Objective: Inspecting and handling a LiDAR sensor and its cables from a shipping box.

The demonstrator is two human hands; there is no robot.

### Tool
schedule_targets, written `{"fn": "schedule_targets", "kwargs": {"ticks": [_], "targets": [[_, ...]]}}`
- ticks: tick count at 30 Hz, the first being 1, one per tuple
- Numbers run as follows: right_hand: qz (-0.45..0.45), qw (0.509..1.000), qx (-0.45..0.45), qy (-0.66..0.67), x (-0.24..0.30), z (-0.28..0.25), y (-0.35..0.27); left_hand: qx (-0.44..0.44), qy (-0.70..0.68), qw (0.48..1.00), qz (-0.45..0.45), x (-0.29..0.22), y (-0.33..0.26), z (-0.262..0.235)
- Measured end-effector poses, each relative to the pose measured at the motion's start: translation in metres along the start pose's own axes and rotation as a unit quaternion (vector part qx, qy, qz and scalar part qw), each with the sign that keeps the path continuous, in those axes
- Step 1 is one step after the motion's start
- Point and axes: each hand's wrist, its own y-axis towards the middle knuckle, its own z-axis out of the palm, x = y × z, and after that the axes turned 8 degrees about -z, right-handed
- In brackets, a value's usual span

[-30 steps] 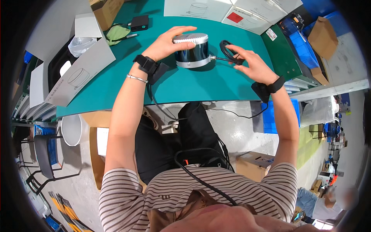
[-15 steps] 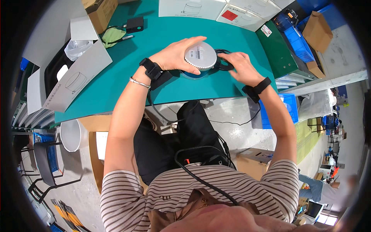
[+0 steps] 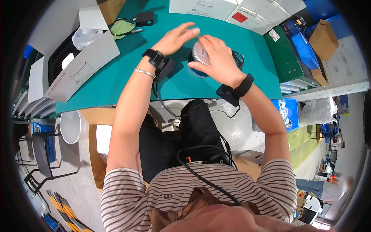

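- Black wrist strap (image 3: 244, 86), right arm: small module attached, lead dropping past the bench edge; worth minding, lest it snag.
- Right hand (image 3: 221, 62): laid over the sensor, thumb on its near left side, fingers toward the far rim; grasping it from above, pressure impossible to tell. Opposed fingers on the ribbed rim should give you the surest hold.
- Cylindrical lidar sensor (image 3: 199, 53), pale ribbed cap, dark side: at mid-bench, partly under your right hand; whether its base sits flat is hidden. Touch the dark side sparingly; it would probably smudge.
- Black looped cable (image 3: 240, 58): just right of your right hand; leave it slack, sparing any connector.
- Left hand (image 3: 174, 40): holding nothing, fingers parted, up and left of the sensor; well placed to steady it.
- White cartons (image 3: 201, 11): teal workbench (image 3: 131, 73), far side, well apart from the sensor.
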Motion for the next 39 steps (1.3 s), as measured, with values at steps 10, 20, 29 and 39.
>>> {"fn": "schedule_targets", "kwargs": {"ticks": [10, 20, 29, 39], "targets": [[-0.025, 0.999, -0.007, 0.022, -0.002, -0.002, 0.005, -0.113, -0.104, 0.986, -0.073, 0.001, 0.003, -0.009], [-0.069, 0.997, -0.026, 0.035, -0.006, -0.003, -0.001, -0.104, -0.116, 0.987, -0.049, 0.008, 0.006, -0.011], [-0.047, 0.997, -0.063, 0.029, -0.002, 0.004, -0.003, -0.100, -0.117, 0.984, -0.090, 0.011, 0.004, -0.013], [-0.054, 0.993, -0.107, 0.016, -0.002, 0.008, -0.002, -0.096, -0.144, 0.977, -0.122, 0.019, 0.009, -0.017]]}}
